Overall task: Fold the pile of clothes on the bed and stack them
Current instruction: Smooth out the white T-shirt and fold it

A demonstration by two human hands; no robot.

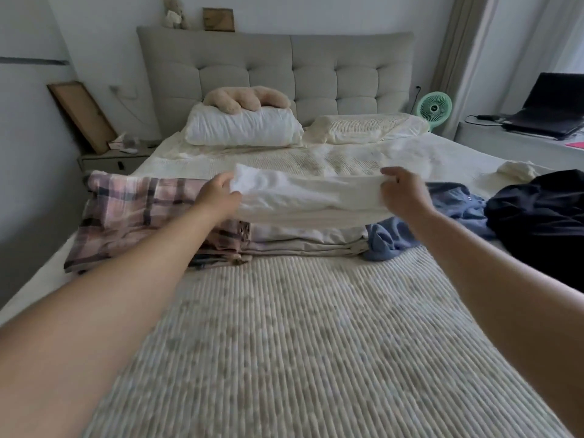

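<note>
There, the left hand (219,191) pinched one end of a folded white garment (303,197) and the right hand (399,192) gripped the other, fingers curled into the cloth; the garment hung stretched between them just above a low stack of folded pale clothes (303,240); a pink plaid piece (132,216) lay folded just beside the stack on the left; a crumpled blue garment (442,216) and a dark one (537,216) lay unfolded to the right; all of it sat on the ribbed bedspread (284,343), with pillows (243,126) by the headboard.

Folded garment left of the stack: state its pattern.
Pink, white and dark plaid garment, clearest in the head view.
</note>
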